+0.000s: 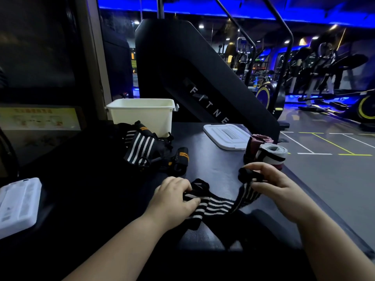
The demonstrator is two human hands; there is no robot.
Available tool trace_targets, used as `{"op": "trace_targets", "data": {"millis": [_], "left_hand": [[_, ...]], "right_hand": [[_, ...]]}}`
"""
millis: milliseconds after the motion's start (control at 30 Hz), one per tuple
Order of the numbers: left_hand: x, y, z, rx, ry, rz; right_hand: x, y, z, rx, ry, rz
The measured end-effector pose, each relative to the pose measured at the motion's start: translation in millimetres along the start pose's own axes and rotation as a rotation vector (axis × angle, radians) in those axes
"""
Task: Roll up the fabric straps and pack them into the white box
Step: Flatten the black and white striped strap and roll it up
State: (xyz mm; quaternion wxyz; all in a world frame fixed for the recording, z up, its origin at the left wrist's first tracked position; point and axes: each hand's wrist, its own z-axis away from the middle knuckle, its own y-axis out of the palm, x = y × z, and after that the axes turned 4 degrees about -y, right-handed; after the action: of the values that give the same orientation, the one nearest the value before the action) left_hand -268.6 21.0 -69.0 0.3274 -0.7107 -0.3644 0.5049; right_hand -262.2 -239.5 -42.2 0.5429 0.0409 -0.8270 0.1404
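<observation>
A black strap with white stripes (221,205) lies stretched across the dark table in front of me. My left hand (174,196) grips its left end against the table. My right hand (269,179) pinches the right end, where the strap is starting to curl into a small black roll. The white box (142,115) stands open at the back of the table. A tangle of black striped straps with orange tags (150,149) lies in front of the box. Two rolled straps, one dark red (256,142) and one grey (273,153), stand at the right.
The box's white lid (227,135) lies flat at the back right of the table (213,165). Another white lid-like tray (18,205) sits at the left. A big black gym machine (192,74) rises behind the table. The table's right edge drops to the gym floor.
</observation>
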Motion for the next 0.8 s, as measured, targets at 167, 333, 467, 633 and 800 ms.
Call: {"op": "trace_targets", "data": {"millis": [167, 333, 467, 633, 800], "left_hand": [[-8.9, -3.0, -0.2, -0.053, -0.032, -0.086], [-20.9, -8.4, -1.7, 0.06, -0.006, -0.079], [-29.1, 1.8, -4.5, 0.207, 0.165, -0.12], [-31.4, 14.1, -11.1, 0.201, 0.118, -0.201], [-37.6, 19.9, -13.1, 0.201, 0.055, -0.311]], "right_hand": [[-5.4, -10.1, 10.8, 0.007, -0.014, 0.13], [-15.4, -19.8, 18.3, 0.105, 0.004, 0.512], [-18.7, -26.7, 25.0, 0.15, 0.008, 0.737], [-19.1, -36.3, 29.0, 0.173, -0.012, 0.97], [-16.9, -35.5, 33.6, 0.045, 0.047, 1.014]]}}
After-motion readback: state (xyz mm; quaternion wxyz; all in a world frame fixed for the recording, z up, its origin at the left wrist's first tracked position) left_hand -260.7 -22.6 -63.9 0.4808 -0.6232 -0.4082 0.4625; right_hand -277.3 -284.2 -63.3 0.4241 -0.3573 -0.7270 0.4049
